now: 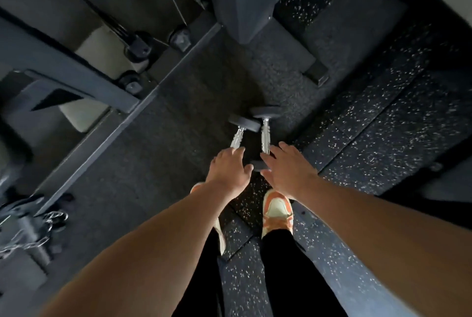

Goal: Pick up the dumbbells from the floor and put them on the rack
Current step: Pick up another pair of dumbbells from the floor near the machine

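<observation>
Two small dumbbells with chrome handles and black heads lie side by side on the dark rubber floor in front of my feet. The left dumbbell (240, 130) points up and right; my left hand (228, 167) hovers over its near end with fingers apart and hides that end. The right dumbbell (265, 135) lies almost straight ahead; my right hand (287, 166) is spread open over its near head, part of which shows between my hands. Neither hand grips a handle.
Grey machine frames and beams (76, 71) with bolts cross the left side. A bench post (245, 5) rises ahead of the dumbbells. A chain (48, 222) lies at the left edge. My orange-and-white shoes (277, 209) stand on speckled floor mats.
</observation>
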`<action>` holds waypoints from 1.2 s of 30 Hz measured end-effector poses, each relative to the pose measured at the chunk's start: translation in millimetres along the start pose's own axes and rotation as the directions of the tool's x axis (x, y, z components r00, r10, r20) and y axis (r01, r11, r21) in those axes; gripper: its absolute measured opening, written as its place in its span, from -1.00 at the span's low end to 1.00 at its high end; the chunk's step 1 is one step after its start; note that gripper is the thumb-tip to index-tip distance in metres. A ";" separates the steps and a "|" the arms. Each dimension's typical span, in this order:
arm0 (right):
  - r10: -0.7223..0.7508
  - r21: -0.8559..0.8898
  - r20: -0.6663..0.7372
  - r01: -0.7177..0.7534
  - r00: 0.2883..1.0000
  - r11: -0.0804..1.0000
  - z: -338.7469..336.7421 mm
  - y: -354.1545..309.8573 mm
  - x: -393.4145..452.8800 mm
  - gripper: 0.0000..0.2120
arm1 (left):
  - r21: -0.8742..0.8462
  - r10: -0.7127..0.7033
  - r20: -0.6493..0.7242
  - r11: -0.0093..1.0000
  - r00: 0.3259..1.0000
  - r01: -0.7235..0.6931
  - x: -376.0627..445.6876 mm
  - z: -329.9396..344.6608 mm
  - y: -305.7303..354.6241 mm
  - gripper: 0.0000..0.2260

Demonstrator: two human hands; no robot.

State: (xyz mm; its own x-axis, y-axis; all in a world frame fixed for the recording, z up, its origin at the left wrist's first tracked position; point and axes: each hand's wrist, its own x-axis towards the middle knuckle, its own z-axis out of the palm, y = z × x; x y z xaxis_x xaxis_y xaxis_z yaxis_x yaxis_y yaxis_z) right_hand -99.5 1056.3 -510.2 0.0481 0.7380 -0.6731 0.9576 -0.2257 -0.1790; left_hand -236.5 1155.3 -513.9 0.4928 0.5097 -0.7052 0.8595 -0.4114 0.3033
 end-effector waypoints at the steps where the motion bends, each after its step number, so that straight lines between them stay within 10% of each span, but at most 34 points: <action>1: 0.018 0.011 -0.003 -0.018 1.000 1.000 16.0 3.6 19.9 -0.45 | -0.017 -0.001 0.000 1.000 1.000 0.001 22.0 12.9 -7.0 -0.45; 11: 0.430 0.591 0.076 -0.388 0.900 0.707 129.5 32.2 168.0 -0.23 | -0.396 -0.124 0.052 0.909 0.991 0.134 169.5 110.5 -59.4 -0.46; 20: 0.623 0.867 0.175 -0.419 0.763 0.270 136.2 29.2 206.5 -0.68 | -0.593 -0.215 0.031 0.782 0.976 0.191 204.7 136.5 -74.1 -0.63; 36: 0.636 0.913 0.183 -0.370 0.750 0.173 75.5 22.0 119.1 -0.65 | -0.693 -0.342 -0.016 0.682 0.940 0.236 127.5 69.8 -56.8 -0.66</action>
State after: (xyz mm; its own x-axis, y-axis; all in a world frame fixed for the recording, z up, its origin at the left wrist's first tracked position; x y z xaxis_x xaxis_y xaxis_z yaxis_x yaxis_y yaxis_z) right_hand -94.1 1091.2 -648.4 0.5933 0.2931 -0.7497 -0.1114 -0.8925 -0.4371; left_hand -231.9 1190.9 -665.8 0.1718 0.6319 -0.7558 0.7959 0.3631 0.4844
